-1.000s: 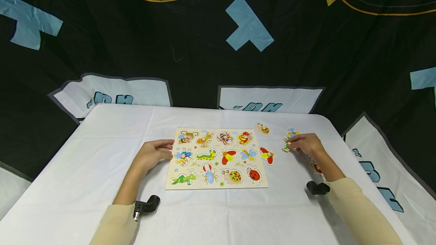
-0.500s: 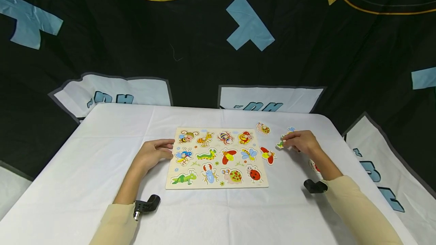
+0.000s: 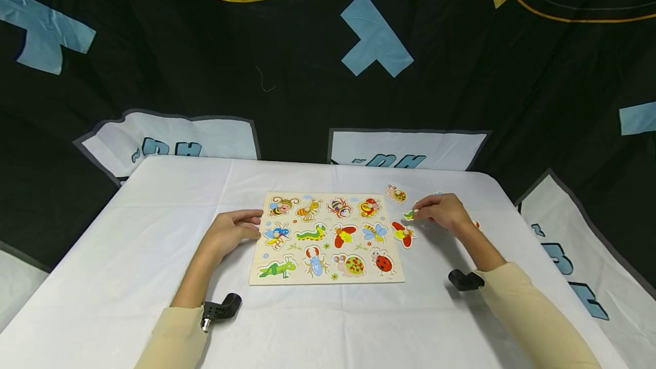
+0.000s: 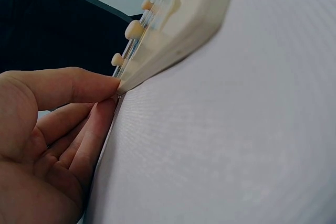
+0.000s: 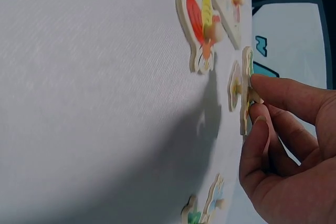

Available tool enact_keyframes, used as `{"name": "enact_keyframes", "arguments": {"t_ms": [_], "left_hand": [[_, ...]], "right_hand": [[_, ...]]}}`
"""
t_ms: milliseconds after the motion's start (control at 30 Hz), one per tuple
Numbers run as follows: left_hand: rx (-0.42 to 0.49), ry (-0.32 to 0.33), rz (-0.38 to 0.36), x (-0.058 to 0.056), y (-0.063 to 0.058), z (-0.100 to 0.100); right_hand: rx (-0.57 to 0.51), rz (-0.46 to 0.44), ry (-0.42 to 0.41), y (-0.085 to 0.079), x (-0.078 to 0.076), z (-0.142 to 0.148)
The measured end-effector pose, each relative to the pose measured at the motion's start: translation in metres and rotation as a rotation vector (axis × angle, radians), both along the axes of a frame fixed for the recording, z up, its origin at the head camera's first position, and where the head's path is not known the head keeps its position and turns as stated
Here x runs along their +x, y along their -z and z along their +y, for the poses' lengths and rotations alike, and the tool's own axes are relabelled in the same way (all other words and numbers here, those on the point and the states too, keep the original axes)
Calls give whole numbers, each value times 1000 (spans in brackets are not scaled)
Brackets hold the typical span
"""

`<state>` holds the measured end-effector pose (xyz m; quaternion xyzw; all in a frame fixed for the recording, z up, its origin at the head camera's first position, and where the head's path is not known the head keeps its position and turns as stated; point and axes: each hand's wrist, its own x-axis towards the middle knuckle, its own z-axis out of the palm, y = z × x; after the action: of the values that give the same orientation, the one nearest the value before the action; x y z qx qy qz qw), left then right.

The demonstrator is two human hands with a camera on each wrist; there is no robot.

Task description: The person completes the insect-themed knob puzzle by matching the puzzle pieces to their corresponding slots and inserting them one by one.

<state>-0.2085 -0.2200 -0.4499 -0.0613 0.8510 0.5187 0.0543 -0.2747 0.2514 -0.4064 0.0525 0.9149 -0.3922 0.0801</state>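
My left hand (image 3: pixel 228 232) rests its fingertips against the left edge of a wooden peg puzzle board (image 3: pixel 299 281) printed with insects. In the left wrist view several small wooden knobs (image 4: pixel 134 30) stand up from the board's face. Just beyond the board's right edge, my right hand (image 3: pixel 442 212) pinches a green caterpillar puzzle piece (image 3: pixel 409 215) by its knob. Seen from the right wrist, that caterpillar piece (image 5: pixel 244 103) is nearly edge-on and raised off the cloth. The fingers hide part of it.
Right of the board lie a snail piece (image 3: pixel 396 193) and a red-winged insect piece (image 3: pixel 403 234). A blue-winged piece (image 5: pixel 216 195) and a green piece (image 5: pixel 192 211) lie farther right, mostly behind my right hand in the head view. White cloth (image 3: pixel 333 329) covers the table.
My right hand has lifted the caterpillar piece from the loose pieces at the right and carried it left toward the board. The left hand and the board stay put.
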Motion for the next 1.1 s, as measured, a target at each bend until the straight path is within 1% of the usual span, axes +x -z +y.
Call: {"name": "enact_keyframes", "arguments": {"t_ms": [333,633,867,1100], "left_hand": [[6,1,0,0,0,0],[0,-6,-8,0,-2,1],[3,-11,-16,1,-2,1],[10,-10,-18,0,-1,2]], "right_hand": [[-13,28,-62,1,-2,-16],[-74,10,-70,1,-2,-36],[-87,20,-111,0,-2,-52],[-98,12,-120,0,0,-68]]}}
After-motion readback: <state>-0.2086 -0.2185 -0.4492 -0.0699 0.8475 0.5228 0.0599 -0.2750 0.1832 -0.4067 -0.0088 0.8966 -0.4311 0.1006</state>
